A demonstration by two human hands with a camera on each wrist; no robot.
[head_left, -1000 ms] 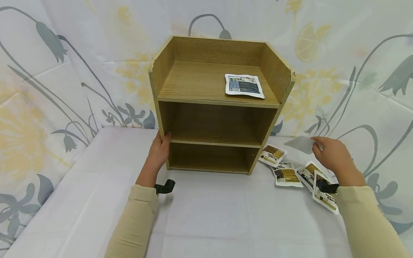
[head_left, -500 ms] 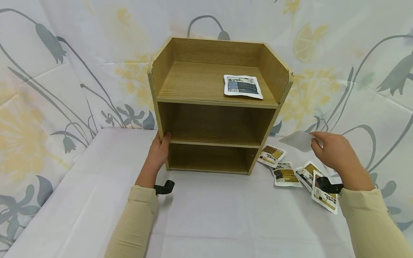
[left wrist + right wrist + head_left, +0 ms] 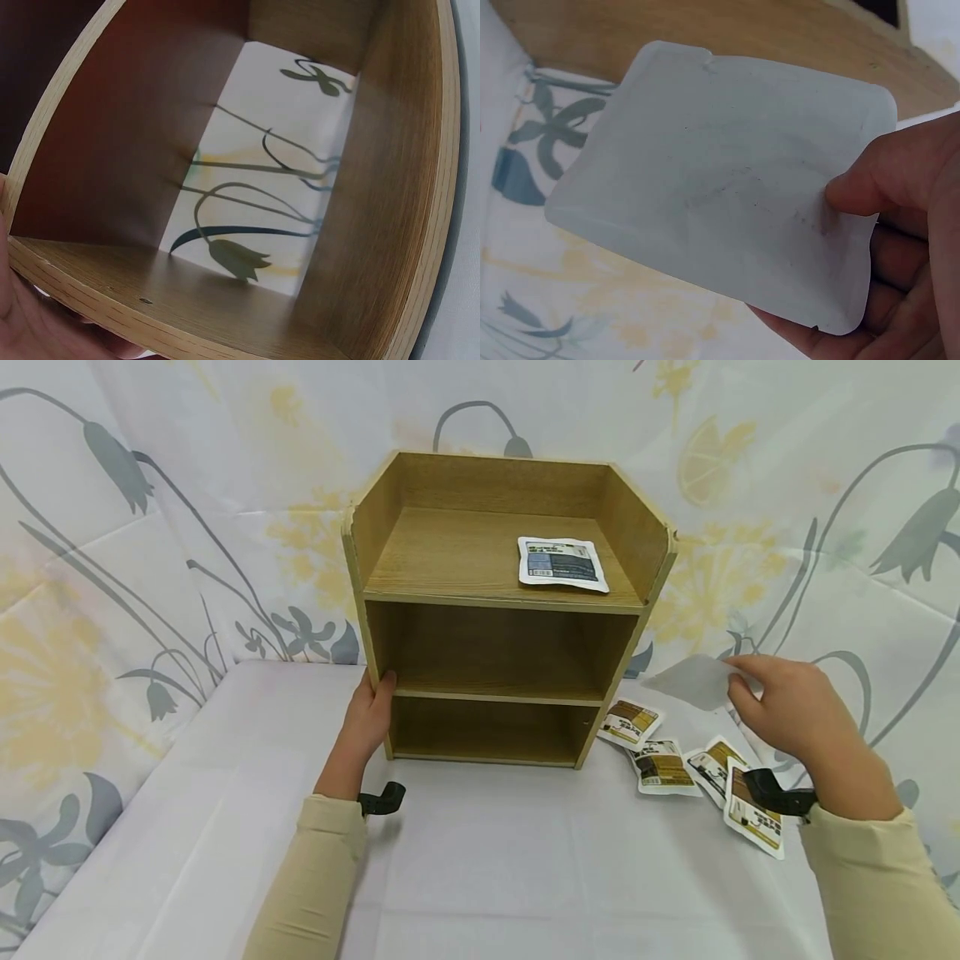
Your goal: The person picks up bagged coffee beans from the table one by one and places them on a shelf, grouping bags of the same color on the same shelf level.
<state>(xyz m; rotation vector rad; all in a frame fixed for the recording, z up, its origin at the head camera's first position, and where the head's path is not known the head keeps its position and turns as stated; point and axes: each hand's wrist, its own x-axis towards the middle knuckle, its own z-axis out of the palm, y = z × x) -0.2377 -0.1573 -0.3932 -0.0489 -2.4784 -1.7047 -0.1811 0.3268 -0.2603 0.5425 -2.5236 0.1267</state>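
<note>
A small wooden shelf [image 3: 498,687] with three levels stands at the back of the table. My left hand [image 3: 367,714] grips its left side panel, thumb on the front edge near the middle board. In the left wrist view, fingers [image 3: 45,330] wrap round the panel's edge. Right of the shelf, my right hand [image 3: 791,706] pinches a flat packet [image 3: 727,187] by one edge, its plain whitish side up, held above the table. On the top board lies another packet [image 3: 562,564] with a blue and white label, near the right side.
Several packets with brown and gold labels, among them one packet [image 3: 663,768], lie on the white tablecloth [image 3: 480,860] right of the shelf. Two of them overlap beside my right wrist. A flowered cloth [image 3: 187,485] hangs close behind the shelf.
My right hand, pinching the packet, has risen a little and its forearm has swung slightly right. My left hand stays on the shelf's side. The view has tilted slightly.
</note>
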